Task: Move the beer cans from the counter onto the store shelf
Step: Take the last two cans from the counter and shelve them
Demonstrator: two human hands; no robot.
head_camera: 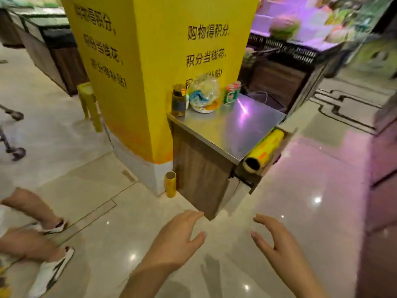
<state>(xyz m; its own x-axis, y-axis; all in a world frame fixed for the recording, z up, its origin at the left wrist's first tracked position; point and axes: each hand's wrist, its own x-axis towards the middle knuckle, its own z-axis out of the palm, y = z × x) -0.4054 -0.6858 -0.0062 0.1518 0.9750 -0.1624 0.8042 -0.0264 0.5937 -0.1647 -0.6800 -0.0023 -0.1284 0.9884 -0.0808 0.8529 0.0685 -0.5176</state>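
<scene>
Two beer cans at the counter's back edge

We see one can stacked on another (231, 94) on the counter (236, 130); our left hand (178, 237) and right hand (277, 244) spread wide, holding nothing.

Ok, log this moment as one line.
left hand: open, empty | right hand: open, empty | beer cans: on counter | phase: approach

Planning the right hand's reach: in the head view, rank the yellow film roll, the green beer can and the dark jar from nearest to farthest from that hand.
From the right hand:
1. Yellow film roll, at the counter's near right edge.
2. Green beer can, at the counter's back, by the pillar.
3. Dark jar, back left corner, slightly farther than the can.
</scene>
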